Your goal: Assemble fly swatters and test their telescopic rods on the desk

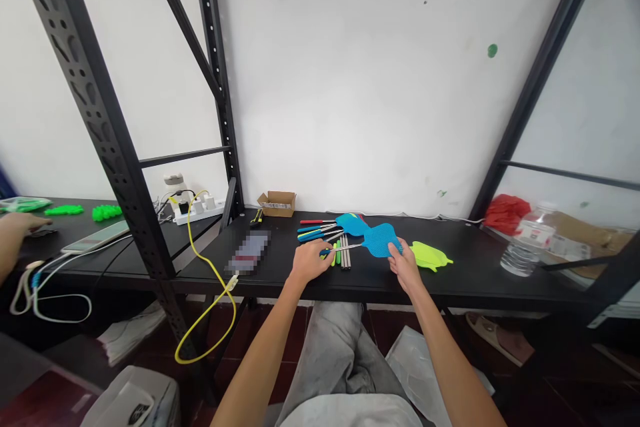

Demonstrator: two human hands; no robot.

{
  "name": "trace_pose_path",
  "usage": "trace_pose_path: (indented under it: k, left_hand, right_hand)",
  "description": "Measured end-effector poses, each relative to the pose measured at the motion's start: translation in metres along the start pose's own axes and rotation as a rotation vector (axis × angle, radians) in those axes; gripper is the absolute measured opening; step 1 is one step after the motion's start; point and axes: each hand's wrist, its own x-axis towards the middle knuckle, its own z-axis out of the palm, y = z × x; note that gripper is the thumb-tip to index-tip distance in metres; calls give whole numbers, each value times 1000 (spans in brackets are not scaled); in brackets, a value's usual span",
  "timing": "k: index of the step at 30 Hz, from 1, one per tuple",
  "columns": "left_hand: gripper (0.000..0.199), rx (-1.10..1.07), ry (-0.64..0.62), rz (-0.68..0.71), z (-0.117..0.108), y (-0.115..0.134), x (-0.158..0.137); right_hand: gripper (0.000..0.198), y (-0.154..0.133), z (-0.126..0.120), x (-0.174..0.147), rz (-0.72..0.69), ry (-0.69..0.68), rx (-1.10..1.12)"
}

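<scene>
A blue fly swatter [381, 240] is held level between both of my hands above the black table. My left hand [311, 262] is closed around its handle, by the start of the thin metal rod. At the other end, my right hand [404, 263] pinches the edge of the perforated blue head. Behind it lies a pile of finished-looking fly swatters [349, 224] with blue heads and red, yellow and blue handles. Green handles [338, 252] and metal rods [345, 254] lie just under the held swatter. Yellow-green swatter heads [428, 256] rest right of my right hand.
A small open cardboard box [278, 203] and a yellow-black cutter [257, 217] sit at the back left, near a phone [249, 252] on a yellow cable [216, 267]. A water bottle [529, 240] stands right. Another person's hand [20, 224] is far left, behind the shelf post [107, 127].
</scene>
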Motion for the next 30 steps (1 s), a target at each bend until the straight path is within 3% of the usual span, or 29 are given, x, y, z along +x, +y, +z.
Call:
trace_pose_path:
  k: [12, 30]
  left_hand:
    - [29, 20, -12, -37, -1, -1, 0]
    - [29, 72, -36, -82, -3, -2, 1]
  right_hand:
    - [41, 1, 1, 1, -35, -26, -73]
    - [52, -17, 9, -10, -27, -110, -363]
